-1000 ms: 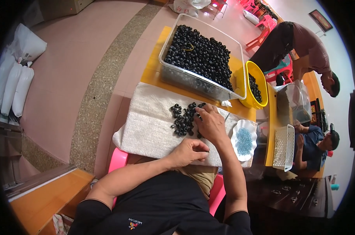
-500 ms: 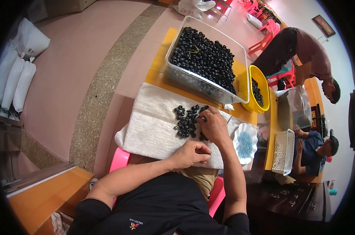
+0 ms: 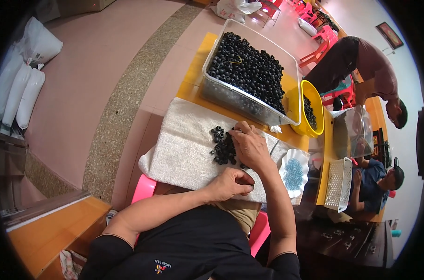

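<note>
A small pile of black, bead-like rings (image 3: 223, 150) lies on a white cloth (image 3: 179, 135) in front of me. My right hand (image 3: 250, 147) is over the pile's right side, its fingers bent down and closed among the rings; the hand itself hides what is at the fingertips. Closer to my body, my left hand (image 3: 230, 184) rests at the cloth's near edge, thumb and forefinger curled toward each other. Anything between them is too small to make out. To the right, a white scalloped dish (image 3: 304, 179) holds pale blue beads (image 3: 292, 173).
Beyond the cloth stands a large clear bin (image 3: 249, 105) full of black rings, with a yellow basket (image 3: 320, 109) beside it. A white perforated basket (image 3: 338, 184) is on the right. Two people work over there, one bending (image 3: 377, 65), one seated (image 3: 377, 179). White sacks (image 3: 30, 98) stand left.
My right hand has shifted slightly left and farther over the pile, covering rings at its far right. My left hand has hardly moved. The whole view has shifted slightly.
</note>
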